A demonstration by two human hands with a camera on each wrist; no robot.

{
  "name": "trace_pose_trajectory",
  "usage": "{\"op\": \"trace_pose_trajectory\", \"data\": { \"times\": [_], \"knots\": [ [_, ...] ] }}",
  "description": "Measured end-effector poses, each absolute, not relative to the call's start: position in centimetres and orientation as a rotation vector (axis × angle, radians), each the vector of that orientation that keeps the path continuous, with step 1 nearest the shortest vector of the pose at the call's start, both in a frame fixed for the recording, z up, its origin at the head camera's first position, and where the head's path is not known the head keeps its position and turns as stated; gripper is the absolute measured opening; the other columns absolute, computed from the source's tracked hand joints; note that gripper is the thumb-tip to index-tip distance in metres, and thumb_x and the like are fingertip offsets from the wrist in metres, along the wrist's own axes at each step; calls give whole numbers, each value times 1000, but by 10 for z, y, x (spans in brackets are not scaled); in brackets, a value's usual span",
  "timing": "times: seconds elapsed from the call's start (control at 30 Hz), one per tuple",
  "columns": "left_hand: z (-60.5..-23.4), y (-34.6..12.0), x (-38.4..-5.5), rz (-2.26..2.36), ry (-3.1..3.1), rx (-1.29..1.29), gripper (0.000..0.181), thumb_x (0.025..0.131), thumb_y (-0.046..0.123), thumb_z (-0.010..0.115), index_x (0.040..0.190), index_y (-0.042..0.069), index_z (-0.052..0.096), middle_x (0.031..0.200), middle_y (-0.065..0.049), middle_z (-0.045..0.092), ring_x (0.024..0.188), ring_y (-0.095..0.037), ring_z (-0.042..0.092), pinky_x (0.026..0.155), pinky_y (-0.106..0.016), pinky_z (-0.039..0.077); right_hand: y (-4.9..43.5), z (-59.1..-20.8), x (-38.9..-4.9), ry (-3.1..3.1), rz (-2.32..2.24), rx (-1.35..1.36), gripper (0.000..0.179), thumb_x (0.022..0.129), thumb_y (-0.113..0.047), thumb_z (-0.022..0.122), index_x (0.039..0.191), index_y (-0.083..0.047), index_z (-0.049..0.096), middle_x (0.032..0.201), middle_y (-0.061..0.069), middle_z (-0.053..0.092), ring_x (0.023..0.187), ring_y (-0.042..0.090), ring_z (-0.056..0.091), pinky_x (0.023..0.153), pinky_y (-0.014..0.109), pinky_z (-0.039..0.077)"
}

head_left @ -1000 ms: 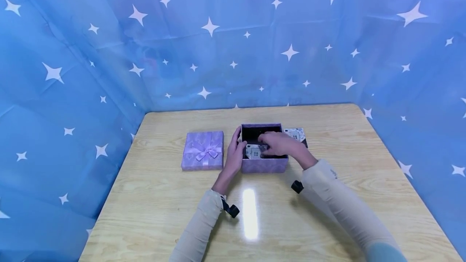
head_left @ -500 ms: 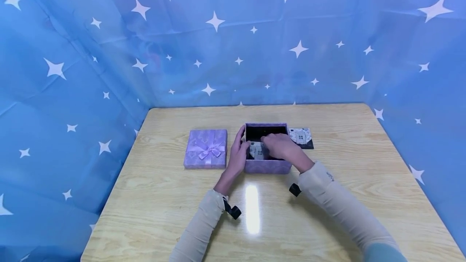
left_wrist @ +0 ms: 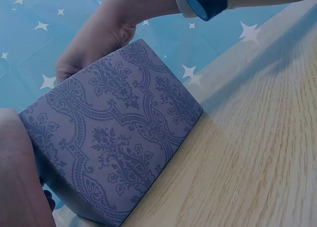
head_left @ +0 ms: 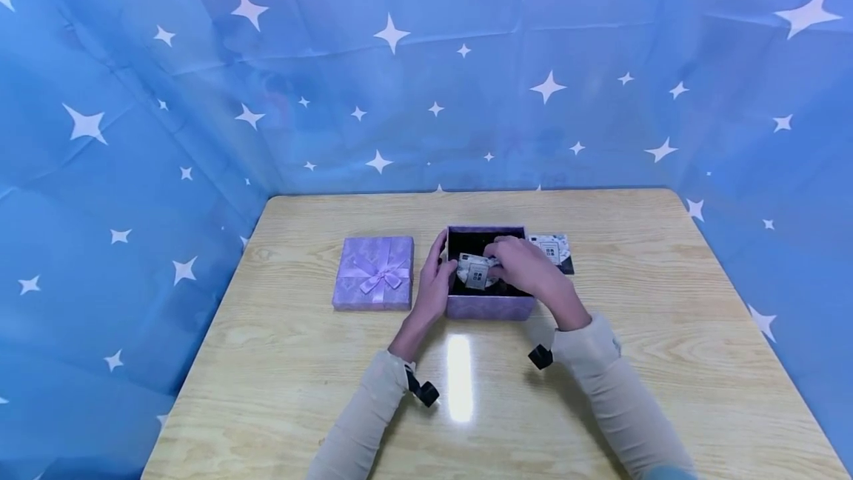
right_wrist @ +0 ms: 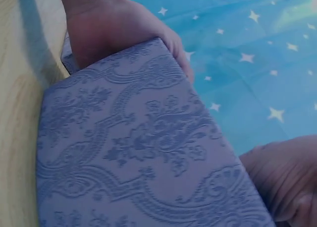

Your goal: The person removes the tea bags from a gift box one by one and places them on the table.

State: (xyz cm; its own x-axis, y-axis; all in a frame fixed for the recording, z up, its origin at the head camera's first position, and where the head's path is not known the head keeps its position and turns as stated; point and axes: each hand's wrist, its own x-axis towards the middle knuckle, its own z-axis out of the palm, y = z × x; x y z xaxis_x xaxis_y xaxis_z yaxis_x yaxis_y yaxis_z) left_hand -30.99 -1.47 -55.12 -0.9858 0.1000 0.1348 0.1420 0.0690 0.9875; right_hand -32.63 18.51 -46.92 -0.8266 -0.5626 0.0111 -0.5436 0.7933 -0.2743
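Two hands work at one open purple box (head_left: pixel 490 308), which stands on a light wood-grain desk (head_left: pixel 666 347). The left hand (head_left: pixel 434 284) steadies its left side, the grip set with the fingers along the outer wall and the thumb over the rim. The right hand (head_left: pixel 528 267) reaches over the right side into the opening, its grip narrow, pinching the right end of a small printed packet (head_left: pixel 476 272). That packet sits within the box's dark interior, skewed to the walls, with a pale marbled pattern and a light label bearing dark marks too small to read. A second, similar packet (head_left: pixel 550 249) lies on the desk just right of the box, partly hidden by the right hand. Well to the box's left, beyond the left hand, rests a square purple lid (head_left: pixel 363 252) with a ribbon and a bow (head_left: pixel 380 280) on top. Both wrist views show the box's embossed floral wall close up; its rim hides the right fingertips there. Pale sleeves (head_left: pixel 363 421) cover the forearms, and a blue curtain (head_left: pixel 426 80) with white stars hangs behind.
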Motion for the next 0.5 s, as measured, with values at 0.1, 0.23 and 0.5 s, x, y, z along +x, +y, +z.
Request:
{"op": "trace_pose_trajectory", "data": {
  "times": [0.1,0.23,0.5],
  "knots": [
    [-552,-16,-309,-2119,-2253,-263,62,107,13,47,165,29,31,170,4,30,152,-26,32,123,-51,30,187,-470,-327,2946,-421,-960,14,91,-12,82,102,-8,75,99,8,70,91,28,64,75,43,56],
    [-552,-14,-309,-2107,-2261,-275,63,107,14,47,166,29,31,170,4,31,153,-26,31,123,-51,30,200,-467,-330,2865,-661,-975,9,94,-9,78,100,-6,72,95,5,69,81,20,61,72,40,53],
    [-554,-13,-309,-2069,-2288,-266,63,106,14,47,166,28,31,171,2,29,156,-26,26,125,-54,25,252,-452,-339,2693,-1313,-880,12,103,-8,65,114,-6,71,86,8,66,73,17,57,63,29,48]
  ]
}}
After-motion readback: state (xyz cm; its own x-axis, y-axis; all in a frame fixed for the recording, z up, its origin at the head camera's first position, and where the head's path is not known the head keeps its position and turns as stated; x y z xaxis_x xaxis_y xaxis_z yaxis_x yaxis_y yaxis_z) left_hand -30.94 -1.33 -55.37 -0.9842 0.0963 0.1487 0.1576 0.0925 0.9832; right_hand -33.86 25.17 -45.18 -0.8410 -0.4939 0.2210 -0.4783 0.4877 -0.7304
